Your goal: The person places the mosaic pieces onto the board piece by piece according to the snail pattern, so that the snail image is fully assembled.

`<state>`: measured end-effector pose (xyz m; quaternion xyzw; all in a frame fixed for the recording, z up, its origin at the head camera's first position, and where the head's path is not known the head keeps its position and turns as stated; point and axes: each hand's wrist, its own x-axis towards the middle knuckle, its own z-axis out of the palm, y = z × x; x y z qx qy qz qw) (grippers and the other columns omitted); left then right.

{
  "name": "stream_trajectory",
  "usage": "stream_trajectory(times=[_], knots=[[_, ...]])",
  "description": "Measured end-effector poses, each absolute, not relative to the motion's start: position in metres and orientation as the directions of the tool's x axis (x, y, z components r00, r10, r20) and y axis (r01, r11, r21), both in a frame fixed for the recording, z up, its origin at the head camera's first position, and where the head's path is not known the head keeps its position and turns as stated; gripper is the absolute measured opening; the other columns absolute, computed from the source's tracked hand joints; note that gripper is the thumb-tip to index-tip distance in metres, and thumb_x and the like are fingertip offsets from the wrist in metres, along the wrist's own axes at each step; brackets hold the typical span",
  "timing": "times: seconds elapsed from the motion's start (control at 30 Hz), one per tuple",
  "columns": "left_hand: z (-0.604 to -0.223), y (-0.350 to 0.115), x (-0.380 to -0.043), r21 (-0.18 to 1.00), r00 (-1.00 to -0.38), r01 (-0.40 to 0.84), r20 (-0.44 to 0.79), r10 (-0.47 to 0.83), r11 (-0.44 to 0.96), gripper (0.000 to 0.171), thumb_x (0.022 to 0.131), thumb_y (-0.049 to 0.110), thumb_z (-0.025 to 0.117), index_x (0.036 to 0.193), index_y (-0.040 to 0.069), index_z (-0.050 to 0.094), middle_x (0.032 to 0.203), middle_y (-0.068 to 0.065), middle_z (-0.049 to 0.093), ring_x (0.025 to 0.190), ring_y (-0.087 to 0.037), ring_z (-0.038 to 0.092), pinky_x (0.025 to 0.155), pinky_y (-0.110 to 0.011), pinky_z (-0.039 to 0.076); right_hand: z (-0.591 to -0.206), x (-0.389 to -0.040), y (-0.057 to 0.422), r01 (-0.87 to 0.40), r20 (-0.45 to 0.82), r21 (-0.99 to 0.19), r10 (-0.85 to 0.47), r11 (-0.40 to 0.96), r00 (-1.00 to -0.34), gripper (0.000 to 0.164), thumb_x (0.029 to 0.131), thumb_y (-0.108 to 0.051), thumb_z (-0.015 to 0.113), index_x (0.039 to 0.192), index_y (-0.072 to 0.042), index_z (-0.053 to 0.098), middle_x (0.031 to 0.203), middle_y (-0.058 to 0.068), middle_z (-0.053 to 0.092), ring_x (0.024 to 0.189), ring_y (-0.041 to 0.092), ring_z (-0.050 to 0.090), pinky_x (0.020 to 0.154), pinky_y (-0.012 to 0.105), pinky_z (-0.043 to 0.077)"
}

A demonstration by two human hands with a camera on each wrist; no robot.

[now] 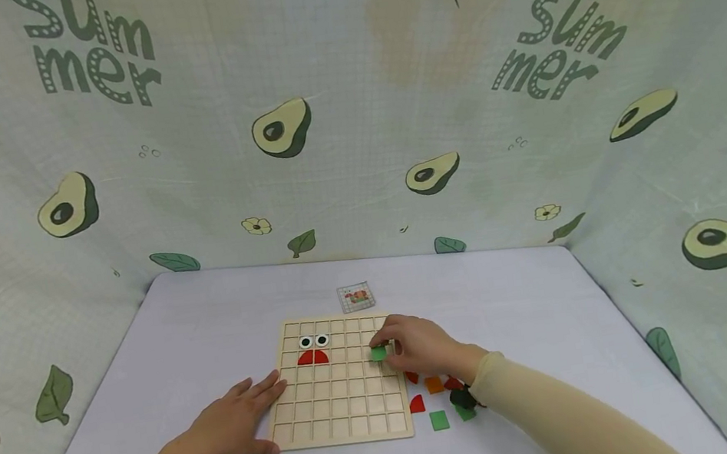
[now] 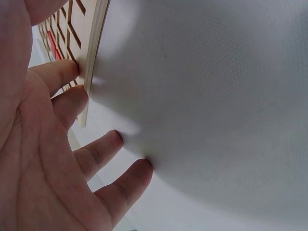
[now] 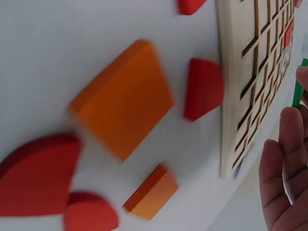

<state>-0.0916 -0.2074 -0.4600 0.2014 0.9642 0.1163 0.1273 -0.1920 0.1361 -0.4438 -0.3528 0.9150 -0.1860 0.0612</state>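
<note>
A wooden grid board (image 1: 333,409) lies on the white table. Near its upper left, two round eye pieces (image 1: 314,341) sit in cells above two red quarter-circle pieces (image 1: 313,357). My right hand (image 1: 422,344) pinches a green square tile (image 1: 378,354) over the board's right side; in the right wrist view the green tile (image 3: 300,86) shows between thumb and fingers. At the board's left edge rests my left hand (image 1: 234,423), fingers spread. The left wrist view shows two fingertips of that hand (image 2: 43,149) touching the board's edge (image 2: 91,53), the others on the cloth.
Right of the board lie loose pieces: a green square (image 1: 439,420), an orange square (image 3: 125,101), red quarter-circles (image 3: 38,175) and others partly under the right forearm. A small picture card (image 1: 355,297) lies behind the board. Patterned cloth (image 1: 352,143) walls the table.
</note>
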Motion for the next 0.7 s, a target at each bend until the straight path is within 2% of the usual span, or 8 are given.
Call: stream_trajectory(times=[0.43, 0.7], knots=[[-0.459, -0.207, -0.091, 0.276, -0.888, 0.352, -0.202, 0.412, 0.894, 0.092, 0.073, 0.049, 0.085, 0.148, 0.011, 0.048, 0.156, -0.008, 0.039, 0.131, -0.054, 0.04, 0.096, -0.065, 0.042, -0.452, -0.198, 0.079, -0.669, 0.013, -0.375, -0.718, 0.642, -0.696, 0.032, 0.084, -0.016, 0.071, 0.114, -0.024, 0.075, 0.101, -0.011, 0.06, 0.068, 0.0, 0.05, 0.061, 0.018, 0.044], [-0.458, -0.206, -0.092, 0.274, -0.884, 0.354, -0.213, 0.416, 0.894, 0.092, 0.074, 0.051, 0.083, 0.149, 0.012, 0.047, 0.157, -0.007, 0.038, 0.132, -0.053, 0.039, 0.096, -0.064, 0.043, -0.467, -0.192, 0.054, -0.699, 0.039, -0.335, -0.732, 0.632, -0.68, 0.03, 0.086, -0.015, 0.068, 0.113, -0.024, 0.075, 0.105, -0.011, 0.061, 0.081, 0.001, 0.055, 0.066, 0.019, 0.046]])
